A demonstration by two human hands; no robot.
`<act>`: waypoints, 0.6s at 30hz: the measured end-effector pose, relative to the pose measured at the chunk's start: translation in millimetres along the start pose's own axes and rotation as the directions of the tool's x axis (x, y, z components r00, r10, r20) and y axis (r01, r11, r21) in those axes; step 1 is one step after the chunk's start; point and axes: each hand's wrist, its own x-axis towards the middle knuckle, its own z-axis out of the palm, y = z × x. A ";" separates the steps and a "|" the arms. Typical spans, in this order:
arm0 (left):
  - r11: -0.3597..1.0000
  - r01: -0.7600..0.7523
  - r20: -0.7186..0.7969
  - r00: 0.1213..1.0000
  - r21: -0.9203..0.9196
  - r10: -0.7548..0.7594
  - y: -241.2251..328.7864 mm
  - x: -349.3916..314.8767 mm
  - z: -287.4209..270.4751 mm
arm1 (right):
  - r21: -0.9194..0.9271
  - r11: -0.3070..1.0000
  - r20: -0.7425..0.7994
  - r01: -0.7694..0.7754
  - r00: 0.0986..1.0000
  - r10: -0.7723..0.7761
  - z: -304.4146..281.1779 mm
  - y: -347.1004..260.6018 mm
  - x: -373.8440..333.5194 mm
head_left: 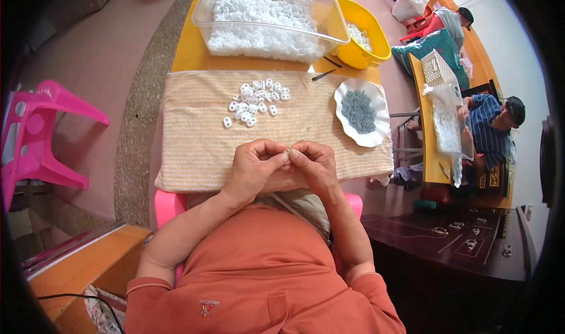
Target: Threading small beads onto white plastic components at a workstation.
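My left hand (252,168) and my right hand (318,163) meet at the near side of a striped beige towel (197,137). Both are closed, thumbs and forefingers pinched together tip to tip. Whatever they hold is tiny and mostly covered by the fingertips. Beyond them on the towel lies a loose heap of small white oval pieces (253,104), each with two dark-looking holes. To the right, a white plate with a wavy rim (381,121) bears many small grey pieces (358,111).
A transparent bin (265,57) full of white plastic pieces stands at the table's far side, beside a yellow basin (381,45). Two thin dark tools (323,75) lie before them. A pink stool (44,140) is at left. Another person (491,122) sits at a table on the right.
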 end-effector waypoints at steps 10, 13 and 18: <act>0.989 -0.015 0.007 1.000 -0.148 0.016 3.5 -0.3 0.8 | -0.098 0.995 -0.064 -0.010 0.998 0.004 -2.8 -16.2 3.8; 0.982 -0.035 -0.053 0.998 -0.184 0.025 6.2 -1.0 1.1 | -0.379 0.924 -0.076 0.051 0.993 -0.086 -2.5 -20.6 15.7; 0.963 -0.062 -0.120 0.992 -0.261 0.031 8.4 0.2 -0.5 | -0.343 0.935 0.038 0.089 0.996 -0.081 -2.9 -34.8 43.8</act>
